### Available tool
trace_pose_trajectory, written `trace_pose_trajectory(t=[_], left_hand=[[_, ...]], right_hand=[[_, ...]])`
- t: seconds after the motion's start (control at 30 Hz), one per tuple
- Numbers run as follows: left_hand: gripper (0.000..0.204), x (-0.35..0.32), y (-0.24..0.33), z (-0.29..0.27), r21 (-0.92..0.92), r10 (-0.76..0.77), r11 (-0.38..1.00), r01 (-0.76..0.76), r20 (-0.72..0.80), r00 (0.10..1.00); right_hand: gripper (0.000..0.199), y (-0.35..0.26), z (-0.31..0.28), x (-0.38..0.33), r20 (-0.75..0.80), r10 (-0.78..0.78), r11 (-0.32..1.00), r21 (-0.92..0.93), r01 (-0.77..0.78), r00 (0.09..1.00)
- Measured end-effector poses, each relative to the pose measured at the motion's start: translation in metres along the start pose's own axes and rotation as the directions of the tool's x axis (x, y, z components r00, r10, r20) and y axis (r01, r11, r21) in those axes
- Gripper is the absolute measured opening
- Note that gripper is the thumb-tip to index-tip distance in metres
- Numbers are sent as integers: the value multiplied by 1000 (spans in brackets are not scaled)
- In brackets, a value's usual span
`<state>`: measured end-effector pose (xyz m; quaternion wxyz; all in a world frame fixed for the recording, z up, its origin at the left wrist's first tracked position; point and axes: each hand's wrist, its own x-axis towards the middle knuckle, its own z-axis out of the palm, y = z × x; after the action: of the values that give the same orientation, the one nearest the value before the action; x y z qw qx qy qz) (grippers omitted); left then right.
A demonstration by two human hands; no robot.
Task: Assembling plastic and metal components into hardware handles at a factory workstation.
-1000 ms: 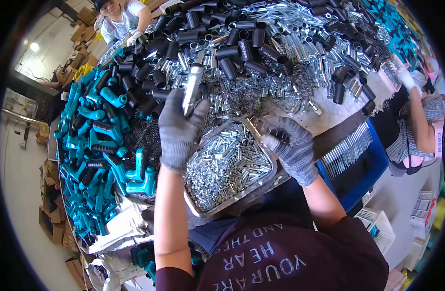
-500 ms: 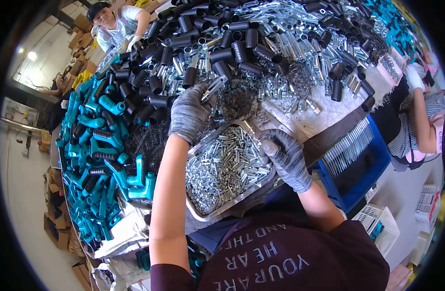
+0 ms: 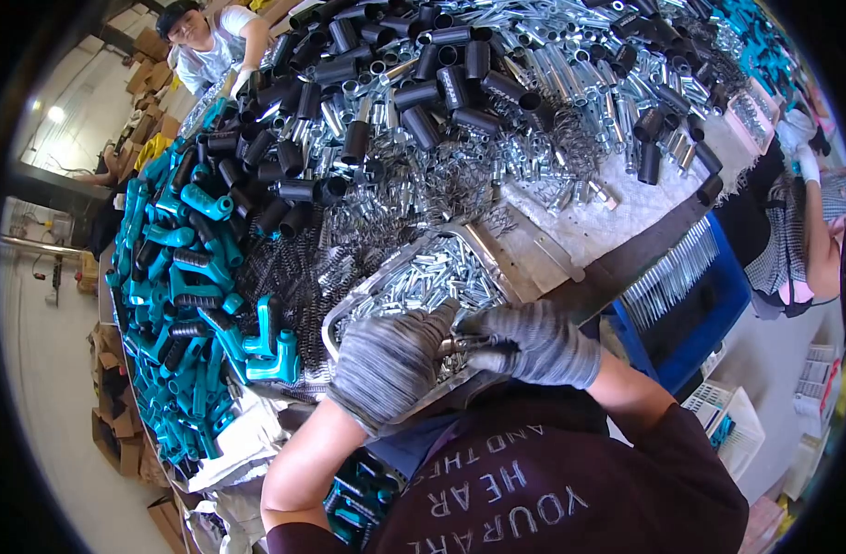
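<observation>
1. Two gloved hands meet low over the tray (image 3: pixel 342 319), but start far left: teal grips (image 3: pixel 178 277) lie heaped along the table edge, within arm's reach.
2. Next over, dark springs (image 3: pixel 289 268) spill in a tangle between the grips and the tray, handy for grabbing.
3. Left hand (image 3: pixel 386 365) sits on the tray's near rim, fingers curled in and closed on a small metal part (image 3: pixel 460 346); it seems to steady the piece.
4. That part sits right between both hands, just above the silver pins (image 3: pixel 432 277) filling the tray.
5. Right hand (image 3: pixel 534 342) comes in from the other side, fingertips pinching the same part. What exactly it is, I can't quite tell; it's too small.
6. Up behind, black tubes (image 3: pixel 423 92) and silver tubes (image 3: pixel 570 74) cover the table.
7. Far right, a blue bin (image 3: pixel 718 300) holds rods in a neat row, set beside the person's seat.
</observation>
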<state>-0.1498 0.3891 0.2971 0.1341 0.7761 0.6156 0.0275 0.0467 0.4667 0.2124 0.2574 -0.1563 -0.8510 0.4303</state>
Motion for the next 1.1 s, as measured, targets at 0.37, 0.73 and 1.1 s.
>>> trace_pose_trajectory(t=[0.37,0.73,1.1], left_hand=[[50,-36,11,21,-458,59,889,-21,69,996],[30,-126,-62,119,-982,-910,179,62,-142,390],[35,-114,-73,149,-993,-932,88,-83,-111,345]], right_hand=[[39,4,-13,-42,523,232,411,712,-570,820],[23,264,-116,-280,-836,537,503,211,-838,112],[19,335,-173,-349,-816,561,324,60,-944,140]])
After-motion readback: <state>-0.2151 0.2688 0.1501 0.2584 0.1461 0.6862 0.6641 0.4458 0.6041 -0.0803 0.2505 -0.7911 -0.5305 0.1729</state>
